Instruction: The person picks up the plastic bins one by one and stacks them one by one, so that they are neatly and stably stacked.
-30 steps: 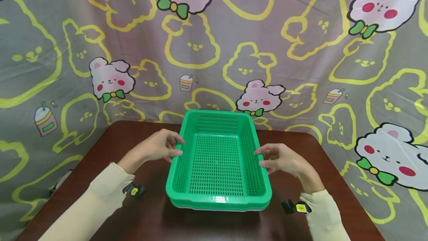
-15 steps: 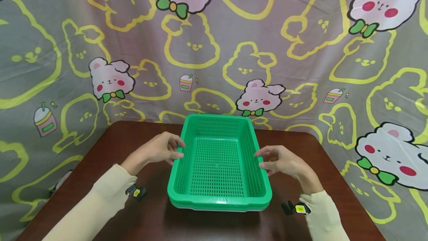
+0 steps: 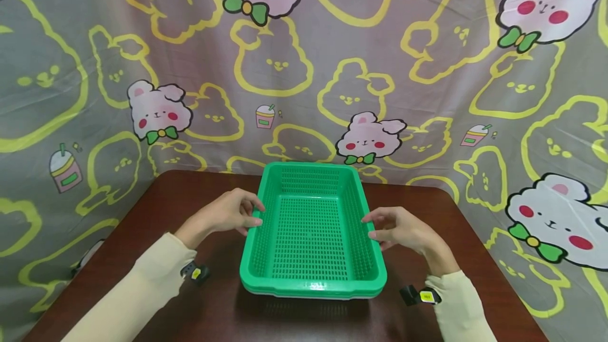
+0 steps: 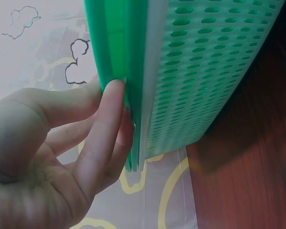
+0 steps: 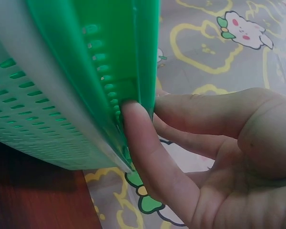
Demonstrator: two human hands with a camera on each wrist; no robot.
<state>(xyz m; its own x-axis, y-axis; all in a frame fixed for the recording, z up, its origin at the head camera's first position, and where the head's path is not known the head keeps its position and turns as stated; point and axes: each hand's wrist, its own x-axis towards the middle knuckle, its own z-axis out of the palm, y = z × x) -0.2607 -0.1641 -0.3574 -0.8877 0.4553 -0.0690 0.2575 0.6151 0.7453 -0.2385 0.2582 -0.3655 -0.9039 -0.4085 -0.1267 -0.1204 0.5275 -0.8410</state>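
Observation:
A green perforated plastic basket [image 3: 313,285] sits at the middle of the table, its slotted floor showing. My left hand [image 3: 230,211] pinches its left rim between thumb and fingers. Opposite, my right hand [image 3: 401,228] grips the right rim the same way. Both wrist views show the basket nested in a stack: a second green rim [image 5: 62,62] lies just below, with a gap between the two. Under that comes a pale basket [image 4: 205,71] with a slotted wall. In the right wrist view, a digit of the right hand [image 5: 219,138] reaches into this gap.
The dark reddish-brown table [image 3: 190,305] runs under the stack, its back edge close behind it. A patterned curtain [image 3: 294,41] with cartoon rabbits surrounds the table at the back and sides. Small wrist devices [image 3: 195,273] sit by the cuffs.
The green basket's far end has come down a little since one second ago, and the left hand has shifted slightly right and down with it. Little differs over the last half second.

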